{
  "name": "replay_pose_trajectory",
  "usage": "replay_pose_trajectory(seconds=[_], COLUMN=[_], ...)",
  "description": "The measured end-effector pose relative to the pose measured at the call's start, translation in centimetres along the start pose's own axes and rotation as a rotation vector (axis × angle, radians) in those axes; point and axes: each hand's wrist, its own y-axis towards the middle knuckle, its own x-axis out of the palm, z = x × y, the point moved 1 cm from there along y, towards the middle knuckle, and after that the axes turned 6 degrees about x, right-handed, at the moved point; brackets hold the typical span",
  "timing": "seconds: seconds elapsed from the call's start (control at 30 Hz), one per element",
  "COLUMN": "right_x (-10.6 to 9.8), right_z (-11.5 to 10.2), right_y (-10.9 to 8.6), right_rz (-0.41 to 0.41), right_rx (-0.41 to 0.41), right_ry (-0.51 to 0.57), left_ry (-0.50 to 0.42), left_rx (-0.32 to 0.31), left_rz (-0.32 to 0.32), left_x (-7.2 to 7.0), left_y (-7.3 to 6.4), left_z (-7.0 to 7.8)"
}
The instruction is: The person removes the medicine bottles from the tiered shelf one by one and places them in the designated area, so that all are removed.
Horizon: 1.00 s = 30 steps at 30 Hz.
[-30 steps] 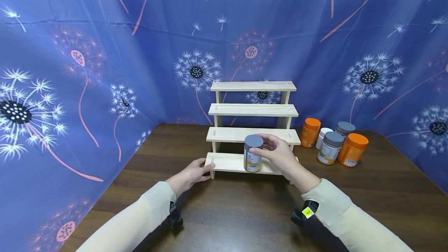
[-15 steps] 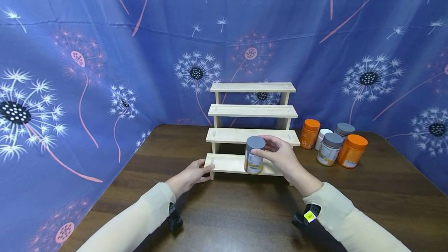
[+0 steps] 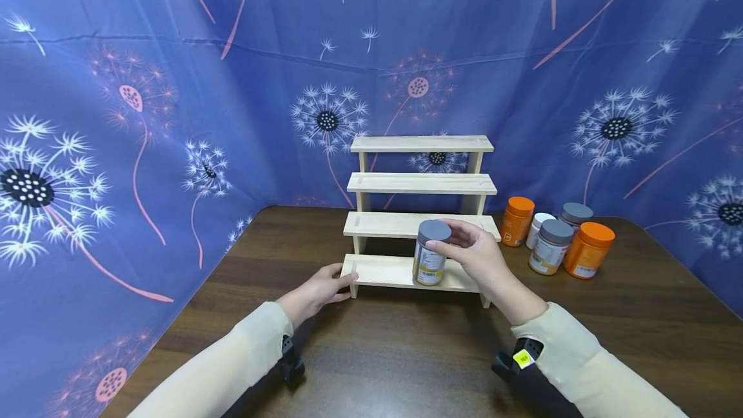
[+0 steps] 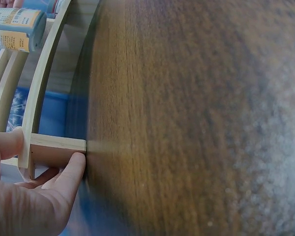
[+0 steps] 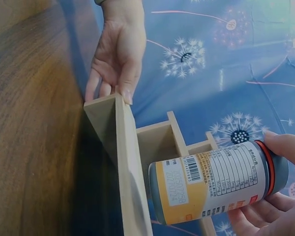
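Observation:
A four-step wooden display rack (image 3: 420,223) stands on the table. My left hand (image 3: 318,290) grips the left end of its lowest step (image 3: 380,269); in the left wrist view the thumb lies on the board and a finger touches the end leg (image 4: 59,143). With my right hand (image 3: 478,260) I hold a grey-lidded supplement jar (image 3: 429,263) around its lid, thumb in front. In the right wrist view the jar (image 5: 211,182) shows a white and yellow label and a red ring under the lid. Its base hangs just over the lowest step, with a small gap in the left wrist view.
Right of the rack several jars stand close together: an orange one (image 3: 516,223), a small white one (image 3: 535,232), a grey-lidded one (image 3: 547,255), another grey-lidded one (image 3: 574,213) behind, and a larger orange one (image 3: 586,253). A blue dandelion-print cloth (image 3: 261,102) hangs behind the brown table (image 3: 371,353).
My right hand has moved the jar a little to the right along the lowest step. The left hand keeps its place on the rack's end.

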Motion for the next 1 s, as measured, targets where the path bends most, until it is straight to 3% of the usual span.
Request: replay_pose_trajectory(seconds=[0.43, 1.0], right_x=[-2.5, -7.1], right_z=[-0.5, -0.9], right_y=[-0.5, -0.6], right_rz=[0.059, 0.151], right_rx=[0.047, -0.013], right_ry=[-0.011, -0.036], left_ry=[-0.013, -0.014], left_rx=[-0.005, 0.003], left_rz=[-0.003, 0.021], left_x=[0.2, 0.2], left_y=[-0.2, 0.1], left_z=[-0.3, -0.3])
